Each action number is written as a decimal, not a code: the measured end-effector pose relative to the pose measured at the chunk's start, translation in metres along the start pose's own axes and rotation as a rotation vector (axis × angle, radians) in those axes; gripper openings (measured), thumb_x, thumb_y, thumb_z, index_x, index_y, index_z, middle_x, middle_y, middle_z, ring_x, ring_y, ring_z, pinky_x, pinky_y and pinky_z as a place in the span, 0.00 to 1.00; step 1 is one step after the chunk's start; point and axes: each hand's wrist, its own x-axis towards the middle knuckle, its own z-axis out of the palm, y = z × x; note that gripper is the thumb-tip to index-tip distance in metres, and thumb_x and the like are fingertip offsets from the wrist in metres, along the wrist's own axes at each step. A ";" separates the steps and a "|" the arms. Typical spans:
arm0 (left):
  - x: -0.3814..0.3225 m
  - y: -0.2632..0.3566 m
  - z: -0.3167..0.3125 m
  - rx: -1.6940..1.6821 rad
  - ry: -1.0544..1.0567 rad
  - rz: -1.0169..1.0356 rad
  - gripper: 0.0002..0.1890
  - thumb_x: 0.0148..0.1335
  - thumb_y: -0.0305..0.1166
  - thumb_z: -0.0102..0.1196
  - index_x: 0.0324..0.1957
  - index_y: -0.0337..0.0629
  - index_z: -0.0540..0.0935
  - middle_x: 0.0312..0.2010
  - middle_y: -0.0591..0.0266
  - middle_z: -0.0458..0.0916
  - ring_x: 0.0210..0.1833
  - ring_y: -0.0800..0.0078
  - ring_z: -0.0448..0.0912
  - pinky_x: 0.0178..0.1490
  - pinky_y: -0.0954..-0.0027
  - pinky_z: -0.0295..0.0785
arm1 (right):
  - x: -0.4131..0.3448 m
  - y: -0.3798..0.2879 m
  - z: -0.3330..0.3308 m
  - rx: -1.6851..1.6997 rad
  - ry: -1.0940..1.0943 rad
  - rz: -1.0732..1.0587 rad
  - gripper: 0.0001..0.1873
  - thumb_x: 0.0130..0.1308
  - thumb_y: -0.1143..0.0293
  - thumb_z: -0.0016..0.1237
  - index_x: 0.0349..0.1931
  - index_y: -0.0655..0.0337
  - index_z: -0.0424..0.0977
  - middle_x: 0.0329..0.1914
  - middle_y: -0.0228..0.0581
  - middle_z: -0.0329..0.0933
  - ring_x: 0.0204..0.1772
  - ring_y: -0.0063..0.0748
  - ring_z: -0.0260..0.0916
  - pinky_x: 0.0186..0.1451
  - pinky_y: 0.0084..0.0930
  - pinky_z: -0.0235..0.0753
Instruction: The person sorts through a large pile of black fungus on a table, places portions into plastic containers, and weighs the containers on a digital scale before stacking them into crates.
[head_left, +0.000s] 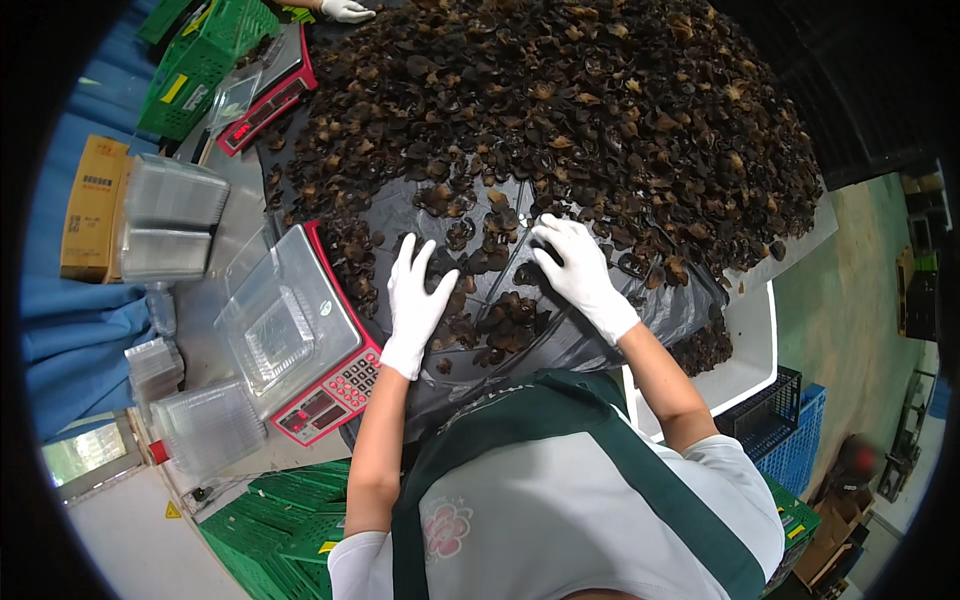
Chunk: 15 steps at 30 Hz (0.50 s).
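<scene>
A wide heap of dark brown wood ear mushrooms (570, 90) covers the far part of the table, on black plastic sheeting (501, 289). My left hand (417, 300), in a white glove, is over the sheeting with fingers spread and nothing visible in it. To its right, my gloved right hand (576, 266) has its fingertips at the near edge of the heap, thumb apart; I see nothing gripped. Between the hands and my body lies a small cluster of mushrooms (514, 322). Left of my left hand, a red digital scale (341, 390) carries a clear plastic container (279, 339).
Stacked clear containers (172, 217) stand beside a cardboard box (94, 210) at left. A second red scale (268, 105) and green crates (202, 71) are farther back, near another person's gloved hand (346, 10). A white tub (750, 352) holding mushrooms is at right.
</scene>
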 end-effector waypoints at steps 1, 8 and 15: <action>0.009 0.000 0.006 0.062 -0.029 0.012 0.31 0.54 0.42 0.65 0.60 0.44 0.73 0.68 0.49 0.62 0.66 0.50 0.65 0.67 0.55 0.60 | 0.009 0.003 0.008 -0.011 0.005 0.000 0.16 0.59 0.67 0.55 0.48 0.59 0.76 0.55 0.43 0.74 0.59 0.47 0.68 0.60 0.38 0.71; 0.009 0.005 0.030 0.405 -0.243 0.018 0.40 0.56 0.51 0.59 0.69 0.51 0.61 0.67 0.56 0.64 0.71 0.58 0.59 0.71 0.42 0.47 | 0.024 -0.004 0.053 -0.235 -0.274 -0.076 0.32 0.59 0.52 0.56 0.58 0.63 0.68 0.67 0.60 0.60 0.68 0.59 0.58 0.69 0.48 0.59; -0.054 0.011 0.014 0.314 -0.188 0.022 0.27 0.58 0.43 0.60 0.59 0.46 0.74 0.62 0.54 0.69 0.67 0.58 0.64 0.69 0.47 0.51 | -0.043 -0.041 0.029 -0.063 -0.460 -0.190 0.19 0.58 0.56 0.56 0.43 0.60 0.79 0.60 0.51 0.69 0.67 0.53 0.59 0.69 0.48 0.58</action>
